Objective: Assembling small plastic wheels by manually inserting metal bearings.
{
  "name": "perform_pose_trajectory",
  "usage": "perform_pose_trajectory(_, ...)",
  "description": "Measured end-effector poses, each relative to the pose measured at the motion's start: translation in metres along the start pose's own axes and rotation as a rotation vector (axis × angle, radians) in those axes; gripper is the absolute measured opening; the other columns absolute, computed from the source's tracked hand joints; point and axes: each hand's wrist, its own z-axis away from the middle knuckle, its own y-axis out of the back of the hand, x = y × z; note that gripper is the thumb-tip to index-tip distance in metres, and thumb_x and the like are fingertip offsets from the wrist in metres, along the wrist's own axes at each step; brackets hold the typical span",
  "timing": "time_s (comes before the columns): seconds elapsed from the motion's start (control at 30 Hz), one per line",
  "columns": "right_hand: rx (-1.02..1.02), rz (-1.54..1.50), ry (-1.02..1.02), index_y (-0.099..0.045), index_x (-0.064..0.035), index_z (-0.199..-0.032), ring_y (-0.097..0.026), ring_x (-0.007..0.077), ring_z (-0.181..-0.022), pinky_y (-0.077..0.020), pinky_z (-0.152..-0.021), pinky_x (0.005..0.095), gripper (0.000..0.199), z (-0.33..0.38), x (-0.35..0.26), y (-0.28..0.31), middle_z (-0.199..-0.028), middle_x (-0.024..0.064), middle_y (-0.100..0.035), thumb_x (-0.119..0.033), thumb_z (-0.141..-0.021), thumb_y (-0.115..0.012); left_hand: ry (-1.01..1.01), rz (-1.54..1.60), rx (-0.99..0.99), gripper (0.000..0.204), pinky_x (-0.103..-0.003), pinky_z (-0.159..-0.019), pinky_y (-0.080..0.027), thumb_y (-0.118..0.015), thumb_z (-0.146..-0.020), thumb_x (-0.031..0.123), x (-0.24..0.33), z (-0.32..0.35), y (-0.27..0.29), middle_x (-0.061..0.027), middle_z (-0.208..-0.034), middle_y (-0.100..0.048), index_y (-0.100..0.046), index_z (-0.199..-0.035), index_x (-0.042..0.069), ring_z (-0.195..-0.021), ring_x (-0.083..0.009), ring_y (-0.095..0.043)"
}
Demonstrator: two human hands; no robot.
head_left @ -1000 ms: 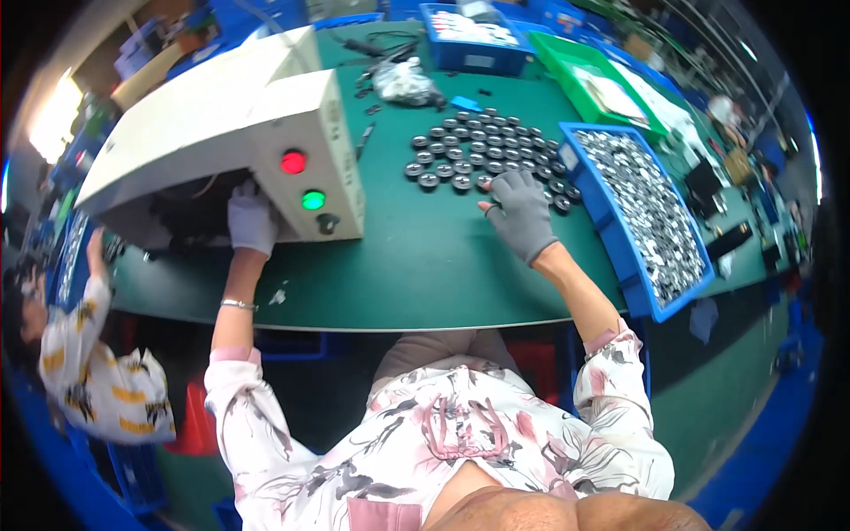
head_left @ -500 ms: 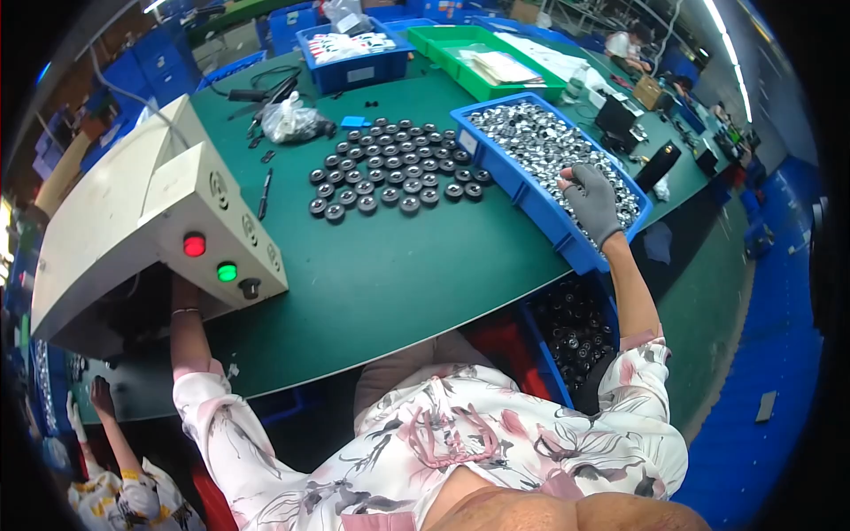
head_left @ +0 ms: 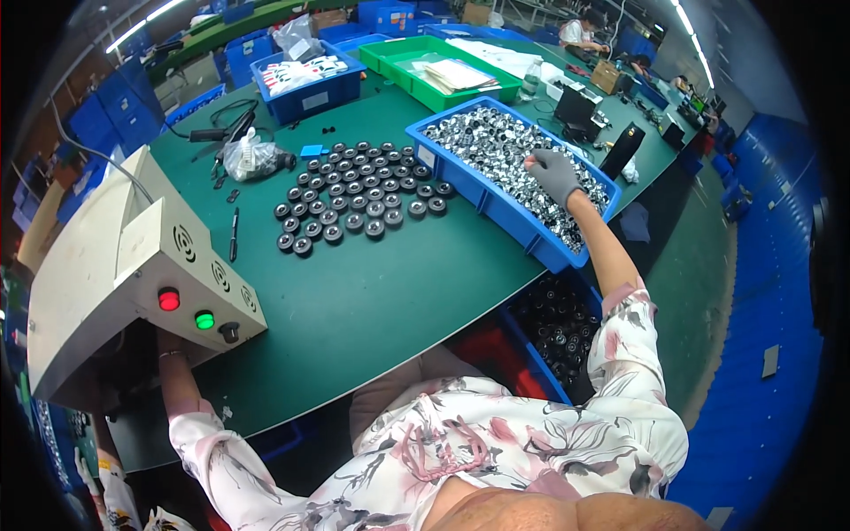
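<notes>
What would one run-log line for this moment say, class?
right hand: gloved, in blue bin of small metal parts | left hand: hidden under beige control box | round black parts: rows on green table

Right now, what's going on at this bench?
A person at a green table has the gloved right hand down among the small silver parts in a blue bin, fingers curled over them. The left hand is hidden under a cream machine box with red and green buttons; only the wrist shows. Black round parts sit in rows on the table between box and bin.
</notes>
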Motion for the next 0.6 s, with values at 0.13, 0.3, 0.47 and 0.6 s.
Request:
perform_pose_trajectory(0.13,-0.015,-0.113,0.197,-0.072,-0.0058,-0.100,-0.070,0.0301,-0.083,-0.0524,-0.078,0.0397,0.026,-0.052,-0.039,-0.034,-0.089,0.0166,-0.072,-0.027,-0.090,-0.063,-0.085,0.134,-0.017,0.059,-0.044,-0.117,-0.035,-0.049,-0.106,0.033,-0.045,0.043,0.101,-0.0128,-0.153,-0.040,-0.031,-0.154,0.004,-0.140,-0.0264,-0.040)
perform_pose_trajectory(0.3,-0.128,0.151,0.212,-0.073,-0.0094,-0.103,-0.069,0.0357,-0.098,-0.0529,-0.087,0.0437,0.021,-0.076,-0.052,-0.055,-0.102,0.0162,-0.073,-0.018,-0.090,-0.059,-0.192,0.727,-0.319,0.060,-0.048,-0.118,-0.033,-0.042,-0.107,0.041,-0.034,0.029,0.077,-0.0134,-0.155,-0.039,-0.031,-0.154,0.005,-0.141,-0.0284,-0.039)
perform_pose_trajectory(0.47,-0.189,0.187,0.205,-0.077,-0.0112,-0.093,-0.071,0.0332,-0.091,-0.0553,-0.082,0.0424,0.016,-0.094,-0.058,-0.070,-0.095,0.0142,-0.074,-0.020,-0.086,-0.066,-0.325,0.545,-0.032,0.052,-0.047,-0.114,-0.041,-0.040,-0.109,0.033,0.003,0.071,0.081,-0.0149,-0.150,-0.046,-0.036,-0.150,0.002,-0.135,-0.0299,-0.047)
perform_pose_trajectory(0.6,-0.275,0.236,0.129,-0.075,-0.0134,-0.095,-0.070,0.0320,-0.095,-0.0542,-0.086,0.0417,0.016,-0.081,-0.040,-0.054,-0.098,0.0117,-0.074,-0.017,-0.085,-0.062,-0.125,-0.204,0.592,0.040,-0.039,-0.107,-0.048,-0.053,-0.104,0.014,0.128,0.119,-0.008,-0.0154,-0.142,-0.055,-0.050,-0.138,-0.006,-0.125,-0.0276,-0.057)
